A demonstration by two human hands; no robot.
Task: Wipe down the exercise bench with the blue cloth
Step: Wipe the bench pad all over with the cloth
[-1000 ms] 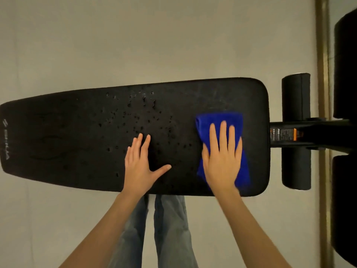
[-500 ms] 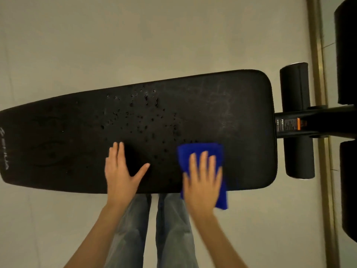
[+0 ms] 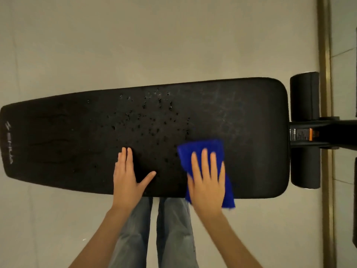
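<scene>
Nearest, denim-clad legs [image 3: 154, 229] standing against the near edge of the surface. Just above, right hand [image 3: 207, 182] pressed flat on the blue cloth [image 3: 201, 149], fingers [image 3: 204, 161] spread and extended, not curled around anything; cloth pinned under the palm at the near edge, right of centre, its lower corner hanging past the edge. Left hand [image 3: 127, 176] beside it, well apart from the cloth, flat and open on the bare padding, thumb splayed, likely bracing. Farther in, droplets [image 3: 150, 120] scattered over the middle of the exercise bench [image 3: 251, 113], not yet reached. Cloth likely soft, light and limp, prone to bunching or sliding out; best handled with a broad flat palm near its centre. Padding probably firm yet yielding, slick where wet. Farthest right, foam rollers [image 3: 304, 97] on the frame.
</scene>
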